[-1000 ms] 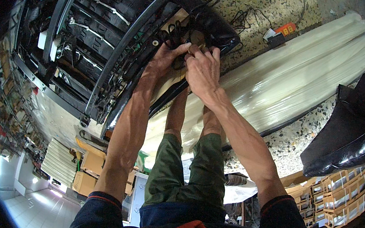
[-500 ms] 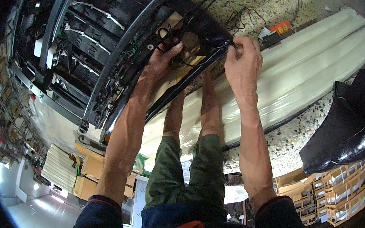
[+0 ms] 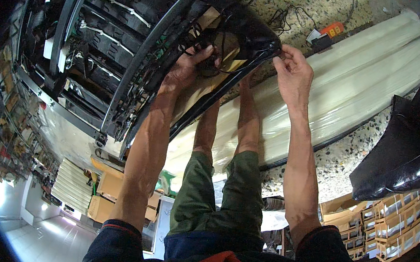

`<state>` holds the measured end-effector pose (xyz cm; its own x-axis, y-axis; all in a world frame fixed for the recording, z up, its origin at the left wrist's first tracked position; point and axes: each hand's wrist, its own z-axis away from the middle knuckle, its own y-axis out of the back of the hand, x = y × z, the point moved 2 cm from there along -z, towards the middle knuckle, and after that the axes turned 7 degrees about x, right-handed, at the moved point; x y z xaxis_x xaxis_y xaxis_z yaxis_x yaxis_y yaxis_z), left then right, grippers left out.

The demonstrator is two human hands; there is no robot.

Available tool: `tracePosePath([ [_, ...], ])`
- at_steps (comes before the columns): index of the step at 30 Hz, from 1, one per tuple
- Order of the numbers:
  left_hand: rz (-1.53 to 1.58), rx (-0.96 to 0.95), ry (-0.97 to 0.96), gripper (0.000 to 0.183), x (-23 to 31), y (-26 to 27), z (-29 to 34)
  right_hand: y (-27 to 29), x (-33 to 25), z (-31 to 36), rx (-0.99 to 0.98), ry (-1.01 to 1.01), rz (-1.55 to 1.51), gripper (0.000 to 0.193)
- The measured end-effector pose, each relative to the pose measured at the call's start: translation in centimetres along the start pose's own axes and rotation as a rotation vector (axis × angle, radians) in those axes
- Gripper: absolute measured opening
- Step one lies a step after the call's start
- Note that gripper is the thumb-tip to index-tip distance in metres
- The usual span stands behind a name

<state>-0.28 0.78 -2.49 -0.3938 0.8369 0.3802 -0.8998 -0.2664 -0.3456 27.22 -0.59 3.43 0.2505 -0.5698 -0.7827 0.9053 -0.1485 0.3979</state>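
Your left hand presses into the tangled black wires on the black metal seat frame above your knees. Your right hand pinches the glossy black cover's edge closed between its fingertips, beside 1 long cream plastic-wrapped bundle.

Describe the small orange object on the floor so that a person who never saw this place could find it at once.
Start from the long pale plastic-wrapped bundle that lies across the speckled floor. Just beyond its far edge, past the right hand, sits the small orange box with thin black wires running to it. It is the only bright orange thing on that grey floor.
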Motion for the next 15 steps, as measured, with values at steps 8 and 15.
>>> tracePosePath([
  [8,0.02,0.012,0.03,0.027,0.1,0.2,0.3,0.0,0.1,-0.5,0.082,0.023,-0.012,0.022],
  [15,-0.158,-0.174,-0.079,0.041,0.6,0.5,0.4,0.1,-2.4,-0.1,0.235,0.123,0.152,0.016],
])
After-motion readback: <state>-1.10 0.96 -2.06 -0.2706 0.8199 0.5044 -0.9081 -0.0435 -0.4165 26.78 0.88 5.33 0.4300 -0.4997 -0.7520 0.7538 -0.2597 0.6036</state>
